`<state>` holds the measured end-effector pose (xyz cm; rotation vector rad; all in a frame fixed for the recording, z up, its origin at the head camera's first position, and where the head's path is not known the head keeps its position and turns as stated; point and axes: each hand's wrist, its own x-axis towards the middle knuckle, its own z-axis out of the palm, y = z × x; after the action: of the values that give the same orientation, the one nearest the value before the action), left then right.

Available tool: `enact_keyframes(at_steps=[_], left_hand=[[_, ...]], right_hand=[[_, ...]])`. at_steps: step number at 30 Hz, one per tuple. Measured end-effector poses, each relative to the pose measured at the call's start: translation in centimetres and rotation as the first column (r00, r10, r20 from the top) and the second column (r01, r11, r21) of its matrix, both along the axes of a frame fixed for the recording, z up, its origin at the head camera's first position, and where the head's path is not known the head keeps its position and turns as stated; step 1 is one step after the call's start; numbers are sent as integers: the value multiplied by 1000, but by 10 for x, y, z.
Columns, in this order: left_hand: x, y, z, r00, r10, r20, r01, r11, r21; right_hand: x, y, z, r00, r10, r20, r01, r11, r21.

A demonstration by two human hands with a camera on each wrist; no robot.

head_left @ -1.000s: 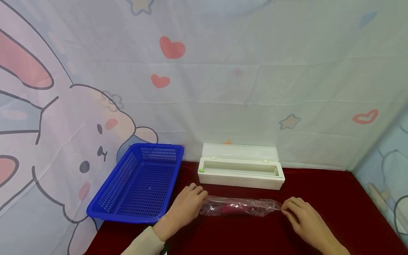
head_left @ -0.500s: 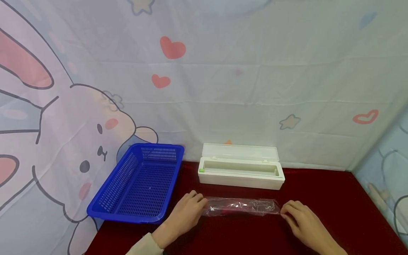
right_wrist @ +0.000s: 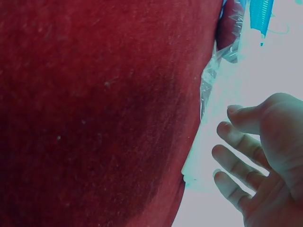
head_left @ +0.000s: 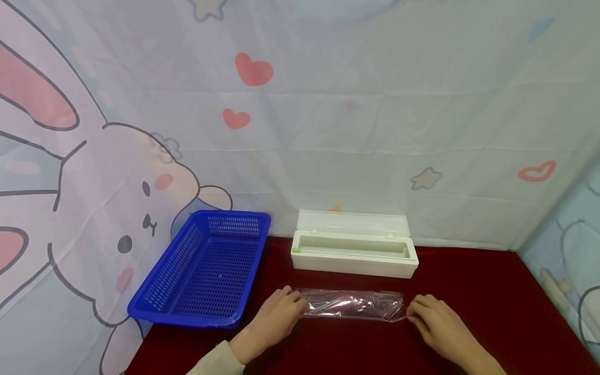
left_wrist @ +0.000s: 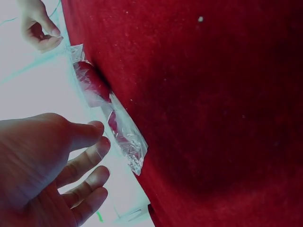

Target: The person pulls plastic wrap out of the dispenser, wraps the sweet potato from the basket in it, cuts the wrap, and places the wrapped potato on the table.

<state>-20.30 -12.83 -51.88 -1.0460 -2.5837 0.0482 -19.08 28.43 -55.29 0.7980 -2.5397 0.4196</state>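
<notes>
A strip of clear plastic wrap (head_left: pixel 351 304) lies crosswise on the dark red cloth, crinkled and shiny. Inside it, the left wrist view shows a rounded dark red thing (left_wrist: pixel 91 80), its kind blurred by the film. My left hand (head_left: pixel 277 319) pinches the wrap's left end between thumb and fingers. At the opposite end, my right hand (head_left: pixel 436 323) has thumb and forefinger together on the lower right corner of the wrap. In the right wrist view, the film's crumpled edge (right_wrist: pixel 208 85) hangs near the right fingertips.
Behind the wrap stands a white wrap dispenser box (head_left: pixel 353 264), lid raised, a green slider at its left. To the left is a blue perforated basket (head_left: pixel 187 322). A printed curtain (head_left: pixel 328 156) closes off the back.
The right hand has moved slightly left, and the left hand slightly lower and right. The wrap looks flatter, and the magenta patch inside shows less.
</notes>
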Motion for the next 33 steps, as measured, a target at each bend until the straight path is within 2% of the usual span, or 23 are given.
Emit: enact_keyframes(at_steps=[3, 6, 14, 19, 24, 28, 33], left_hand=[[-2, 1, -2, 1000, 10, 21, -9, 1000, -14], [-4, 2, -4, 1000, 11, 25, -11, 1000, -22], [-12, 7, -8, 999, 24, 25, -23, 998, -54], [-15, 8, -8, 999, 42, 32, -39, 995, -87], [-15, 8, -7, 998, 33, 49, -29, 997, -74], [-15, 7, -2, 996, 35, 82, -32, 999, -40], [-15, 11, 10, 996, 34, 81, -35, 999, 2]], right_hand=[[-3, -1, -3, 1000, 6, -24, -5, 1000, 14], [-6, -3, -4, 1000, -7, -13, 7, 999, 34], [-12, -4, -7, 996, -49, 79, 43, 996, 78], [-15, -7, -8, 983, -92, 159, 74, 991, 115], [-14, -9, -2, 971, -116, 209, 96, 990, 104], [-12, -8, 8, 975, -143, 171, 135, 989, 55], [-12, -13, 20, 992, -111, 68, 113, 993, -30]])
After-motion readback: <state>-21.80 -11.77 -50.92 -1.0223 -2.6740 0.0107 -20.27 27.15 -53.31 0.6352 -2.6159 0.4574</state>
